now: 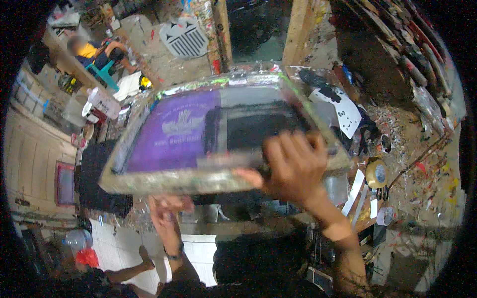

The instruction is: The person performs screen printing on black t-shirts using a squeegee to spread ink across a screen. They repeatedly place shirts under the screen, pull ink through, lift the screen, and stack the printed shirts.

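A screen printing frame (213,185) with a worn, pale-smeared rim fills the middle, tilted. Its mesh shows a purple area (149,134) with a light emblem on the left, and black ink (243,124) on the right. My right hand (293,161) is closed over the near right part of the frame, around a squeegee (226,161) smeared by motion; its thumb reaches to the near rim. Just under the near left rim is my left hand (166,211), fingers bent up toward it. Blur hides whether these fingers grip the rim.
Rolls of tape (376,174) lie at the right, near a white sheet with black blots (343,111). Black cloth (104,174) lies left of the frame, with a white bucket (103,102) beyond. A person (102,52) sits on a green chair (105,77) at the far left.
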Demonstrator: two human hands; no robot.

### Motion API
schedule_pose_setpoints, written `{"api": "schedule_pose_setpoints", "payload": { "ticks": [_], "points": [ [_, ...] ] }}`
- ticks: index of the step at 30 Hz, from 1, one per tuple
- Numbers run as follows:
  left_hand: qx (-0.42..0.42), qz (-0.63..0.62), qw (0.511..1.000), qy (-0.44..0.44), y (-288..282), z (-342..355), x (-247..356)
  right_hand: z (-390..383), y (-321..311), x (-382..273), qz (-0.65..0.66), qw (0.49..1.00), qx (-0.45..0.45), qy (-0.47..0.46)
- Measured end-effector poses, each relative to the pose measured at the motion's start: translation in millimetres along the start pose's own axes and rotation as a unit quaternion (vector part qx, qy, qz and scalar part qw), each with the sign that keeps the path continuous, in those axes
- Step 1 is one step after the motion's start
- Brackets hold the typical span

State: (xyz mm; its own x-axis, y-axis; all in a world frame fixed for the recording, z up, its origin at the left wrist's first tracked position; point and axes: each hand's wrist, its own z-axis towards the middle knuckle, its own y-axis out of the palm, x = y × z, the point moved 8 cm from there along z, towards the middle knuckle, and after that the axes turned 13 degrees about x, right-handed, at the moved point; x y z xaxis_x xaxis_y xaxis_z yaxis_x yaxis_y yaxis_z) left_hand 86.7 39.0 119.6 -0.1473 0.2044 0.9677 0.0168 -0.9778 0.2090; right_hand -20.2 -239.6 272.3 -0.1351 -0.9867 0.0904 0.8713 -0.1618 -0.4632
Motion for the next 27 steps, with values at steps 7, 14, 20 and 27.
{"api": "schedule_pose_setpoints", "payload": {
  "ticks": [7, 14, 20, 27],
  "points": [
    [0.086, 0.647, 0.648, 0.392, 28.5, 141.2, -114.7, 158.7, 25.8, 44.9, -0.002, 0.997, -0.069, 0.036],
    [0.051, 0.626, 0.749, 0.210, 70.3, 112.3, -138.8, 233.5, 84.1, 93.0, 0.005, 0.976, -0.208, 0.064],
    [0.116, 0.608, 0.724, 0.305, 28.6, 145.1, 0.4, 284.5, 115.4, 152.3, 0.050, 0.977, -0.187, 0.090],
    [0.188, 0.748, 0.580, 0.263, -232.2, 252.5, 107.6, 301.2, 151.3, 144.9, 0.078, 0.972, -0.192, 0.107]
  ]
}}
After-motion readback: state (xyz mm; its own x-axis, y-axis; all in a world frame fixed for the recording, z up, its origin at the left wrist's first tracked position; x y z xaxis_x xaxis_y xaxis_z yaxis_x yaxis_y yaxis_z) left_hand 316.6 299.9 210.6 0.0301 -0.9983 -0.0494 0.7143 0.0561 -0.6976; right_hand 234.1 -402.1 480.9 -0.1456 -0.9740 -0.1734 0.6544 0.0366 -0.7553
